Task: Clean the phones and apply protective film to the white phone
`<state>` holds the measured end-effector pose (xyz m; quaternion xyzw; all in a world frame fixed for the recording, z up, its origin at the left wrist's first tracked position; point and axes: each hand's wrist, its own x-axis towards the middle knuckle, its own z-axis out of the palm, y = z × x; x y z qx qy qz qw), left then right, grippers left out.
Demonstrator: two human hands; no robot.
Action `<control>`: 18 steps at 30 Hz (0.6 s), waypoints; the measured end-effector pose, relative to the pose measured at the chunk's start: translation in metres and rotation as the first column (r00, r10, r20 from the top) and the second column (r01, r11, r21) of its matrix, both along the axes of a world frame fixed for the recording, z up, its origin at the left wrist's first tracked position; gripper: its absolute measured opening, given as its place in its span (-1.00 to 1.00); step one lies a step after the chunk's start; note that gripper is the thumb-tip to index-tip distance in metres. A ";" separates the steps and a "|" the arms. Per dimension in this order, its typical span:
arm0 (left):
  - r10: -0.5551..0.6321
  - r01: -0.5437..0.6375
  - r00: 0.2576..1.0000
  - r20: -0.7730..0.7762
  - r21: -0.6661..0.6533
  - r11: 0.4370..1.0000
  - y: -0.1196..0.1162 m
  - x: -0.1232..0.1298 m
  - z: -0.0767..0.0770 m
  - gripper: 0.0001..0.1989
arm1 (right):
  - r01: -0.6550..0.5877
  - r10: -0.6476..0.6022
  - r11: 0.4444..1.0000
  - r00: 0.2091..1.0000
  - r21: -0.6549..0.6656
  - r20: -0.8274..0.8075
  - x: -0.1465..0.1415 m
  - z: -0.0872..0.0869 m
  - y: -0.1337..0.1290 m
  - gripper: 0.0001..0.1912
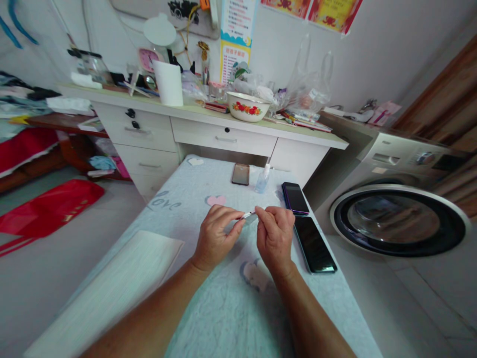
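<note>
Above the cloth-covered table [223, 318], my left hand [218, 233] pinches one end of a small, thin white piece [248, 215] between thumb and fingers. My right hand [275, 231] is closed on the other end, with its fingers curled. What kind of thing the piece is cannot be made out. A black phone [315, 244] lies just right of my right hand. Another dark phone [295, 198] is beyond it. Farther back stand a clear spray bottle [263, 180] and, flat beside it, a small brownish phone [240, 174].
A long pale sheet or board [115, 283] lies at the table's left. Behind is a white desk [223, 134] with a flowered enamel bowl [248, 107], a paper roll [168, 83] and plastic bags. A washing machine [397, 219] stands at right; a red bag [52, 209] lies on the floor.
</note>
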<state>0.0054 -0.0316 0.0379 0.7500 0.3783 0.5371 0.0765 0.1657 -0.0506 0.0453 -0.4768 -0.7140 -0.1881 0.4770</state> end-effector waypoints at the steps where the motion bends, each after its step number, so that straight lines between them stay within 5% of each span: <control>1: -0.002 0.002 1.000 0.001 0.003 1.000 0.000 0.000 0.000 -0.88 | -0.011 0.011 1.000 1.000 -0.005 0.000 -0.002 0.000 -0.001 -0.71; 11: -0.012 0.012 1.000 0.006 0.033 0.999 0.000 -0.001 0.003 -0.93 | -0.120 0.120 0.992 0.993 -0.033 0.020 -0.017 0.004 -0.009 -0.68; 18: -0.016 0.015 1.000 0.009 0.044 0.999 0.000 -0.001 0.004 -0.91 | -0.088 0.088 0.996 0.996 -0.026 0.018 -0.011 0.002 -0.006 -0.69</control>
